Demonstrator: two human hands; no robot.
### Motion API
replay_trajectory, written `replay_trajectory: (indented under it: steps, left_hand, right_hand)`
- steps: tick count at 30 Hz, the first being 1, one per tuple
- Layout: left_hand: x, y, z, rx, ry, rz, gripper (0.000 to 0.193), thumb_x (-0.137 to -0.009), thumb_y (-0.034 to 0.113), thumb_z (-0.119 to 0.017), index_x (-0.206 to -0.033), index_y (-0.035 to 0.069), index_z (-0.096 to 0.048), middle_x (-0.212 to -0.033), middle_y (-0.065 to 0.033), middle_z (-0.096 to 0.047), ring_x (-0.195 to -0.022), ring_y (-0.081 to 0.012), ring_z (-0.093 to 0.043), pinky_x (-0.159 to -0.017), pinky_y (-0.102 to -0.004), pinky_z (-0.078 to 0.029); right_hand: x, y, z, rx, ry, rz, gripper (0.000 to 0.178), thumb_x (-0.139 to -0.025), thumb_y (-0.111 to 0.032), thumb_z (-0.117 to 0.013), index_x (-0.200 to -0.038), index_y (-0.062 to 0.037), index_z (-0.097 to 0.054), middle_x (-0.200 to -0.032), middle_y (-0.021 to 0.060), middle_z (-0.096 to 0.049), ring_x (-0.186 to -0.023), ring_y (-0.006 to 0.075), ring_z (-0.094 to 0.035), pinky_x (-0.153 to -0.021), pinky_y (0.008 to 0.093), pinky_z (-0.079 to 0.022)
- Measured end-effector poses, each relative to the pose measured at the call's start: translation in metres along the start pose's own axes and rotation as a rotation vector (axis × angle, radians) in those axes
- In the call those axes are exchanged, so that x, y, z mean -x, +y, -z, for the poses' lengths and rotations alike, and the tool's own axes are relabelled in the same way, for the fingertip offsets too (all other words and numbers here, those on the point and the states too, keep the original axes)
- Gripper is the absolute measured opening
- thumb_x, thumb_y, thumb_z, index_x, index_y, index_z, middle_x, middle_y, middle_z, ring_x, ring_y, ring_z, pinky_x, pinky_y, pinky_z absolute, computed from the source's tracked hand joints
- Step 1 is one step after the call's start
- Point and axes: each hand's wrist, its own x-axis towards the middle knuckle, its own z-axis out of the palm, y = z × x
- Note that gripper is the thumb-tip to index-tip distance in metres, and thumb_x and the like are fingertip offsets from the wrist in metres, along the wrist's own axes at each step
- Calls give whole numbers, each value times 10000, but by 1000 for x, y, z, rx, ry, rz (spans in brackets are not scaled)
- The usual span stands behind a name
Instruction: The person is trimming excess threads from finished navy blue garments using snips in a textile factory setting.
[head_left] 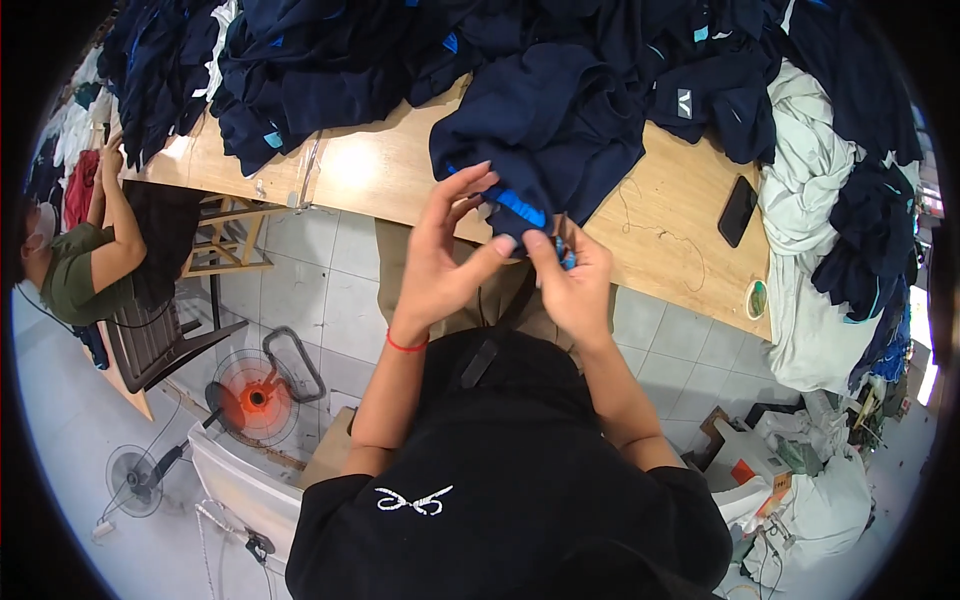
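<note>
Between my hands, just past the near edge of the table, is the end of a navy garment (560,130) with a bright blue strip (518,206) showing. My left hand (448,240) pinches its edge, with the thumb on the cloth and the upper fingers lifted and curved. On the other side, the thumb of my right hand (575,280) presses the same edge, close to the left thumb. A small blue object (568,258) shows among the curled right fingers; its kind is mostly hidden. The rest of the garment lies on the table.
Piles of navy garments (310,80) cover the back of the wooden table (370,165). At right lie a black phone (738,211), a loose thread, a round roll (757,299) and pale cloth (810,220). Fans (258,395) stand lower left, near a seated person (85,255).
</note>
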Motion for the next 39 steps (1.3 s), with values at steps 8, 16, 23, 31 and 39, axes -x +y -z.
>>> replay_trajectory:
  steps: [8, 16, 23, 31, 39]
  left_hand:
    - [-1, -50, 6, -301, 251, -107, 340, -819, -110, -691, -1108, 33, -798, -1224, -118, -648, -1087, -214, -681, -934, -317, -551]
    - [12, -40, -15, 26, -7, 45, 716, -888, 26, -768, -1548, 51, -493, -1498, -161, -541, -1426, -295, -530, -1199, -426, -433]
    - [-8, -68, 2, -470, 348, -170, 308, -885, -77, -690, -1177, 16, -726, -1319, -184, -652, -1159, -311, -698, -917, -361, -582]
    - [2, -48, 70, 208, 513, 342, 181, -1046, 35, -609, -1182, -44, -700, -1016, -85, -778, -942, -231, -751, -803, -342, -624]
    - [6, -10, 80, 1052, 340, 480, 212, -1005, 220, -567, -978, 43, -680, -961, -51, -746, -916, -225, -732, -965, -402, -584]
  right_hand:
    - [-1, -12, 50, -365, 114, -123, 147, -1051, -117, -733, -926, -70, -672, -806, -99, -545, -626, -6, -386, -537, 221, -253]
    - [-3, -26, 40, -497, 167, -192, 97, -1076, -123, -690, -990, -101, -651, -798, -85, -535, -628, -2, -422, -504, 207, -286]
    - [4, -29, 50, -368, 209, -89, 35, -1046, -71, -715, -1037, -47, -691, -838, -82, -552, -693, -3, -462, -579, 185, -345]
    - [-4, -21, 73, -452, 357, -292, 83, -1065, -139, -689, -1002, -98, -656, -847, -63, -611, -639, 16, -513, -488, 204, -331]
    - [-13, -12, 97, -964, 206, -480, 153, -1080, -216, -661, -965, -115, -661, -837, -14, -702, -563, 73, -511, -436, 249, -293]
